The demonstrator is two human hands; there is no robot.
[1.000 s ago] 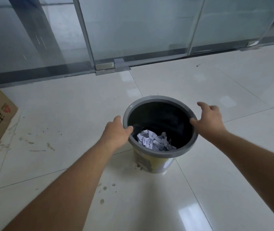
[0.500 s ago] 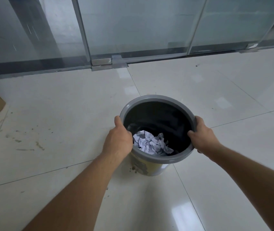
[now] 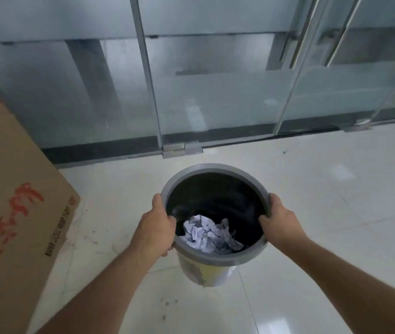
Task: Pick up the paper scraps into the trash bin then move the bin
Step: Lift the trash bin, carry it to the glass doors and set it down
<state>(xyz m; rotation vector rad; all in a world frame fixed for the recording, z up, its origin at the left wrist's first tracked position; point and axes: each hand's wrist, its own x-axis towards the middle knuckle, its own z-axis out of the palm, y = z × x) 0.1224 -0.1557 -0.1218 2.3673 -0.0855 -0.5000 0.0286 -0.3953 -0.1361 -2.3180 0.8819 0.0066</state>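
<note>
A round trash bin (image 3: pixel 215 168) with a grey rim, black liner and pale yellow body is held in front of me above the white tiled floor. Crumpled white paper scraps (image 3: pixel 209 233) lie in its bottom. My left hand (image 3: pixel 155 225) grips the rim on the left side, thumb on top and fingers under the edge. On the right side, my right hand (image 3: pixel 280 221) clasps the rim with the thumb inside the bin. The bin appears lifted off the tiles.
A large brown cardboard box (image 3: pixel 11 213) with red print stands at the left, close to the bin. A glass wall and glass doors (image 3: pixel 215 92) with metal handles run across the back. Glossy white floor tiles (image 3: pixel 336 213) spread to the right.
Both hands went from touching the rim to gripping it. The bin has risen toward me, and my view has lifted, showing more of the glass wall and the cardboard box.
</note>
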